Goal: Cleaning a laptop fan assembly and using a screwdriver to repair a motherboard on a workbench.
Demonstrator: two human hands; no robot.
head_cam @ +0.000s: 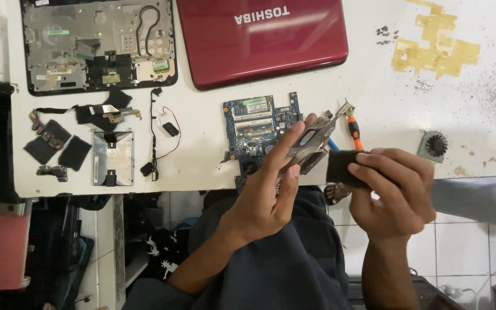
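Note:
My left hand (265,189) grips a flat metal heatsink bracket (311,140) and holds it up over the table's front edge. My right hand (394,192) pinches a small black pad (340,166) right beside the bracket's near end. Just behind the bracket lies a blue circuit board (254,123) on the white table (202,166). An orange-handled screwdriver (354,132) lies past my fingers, partly hidden by the bracket.
A red laptop lid (259,40) and an opened laptop base (99,46) lie at the back. Black pads, a silver drive caddy (113,158) and a thin cable with speakers (159,138) sit at left. A small round fan (433,143) and loose screws (383,31) sit at right.

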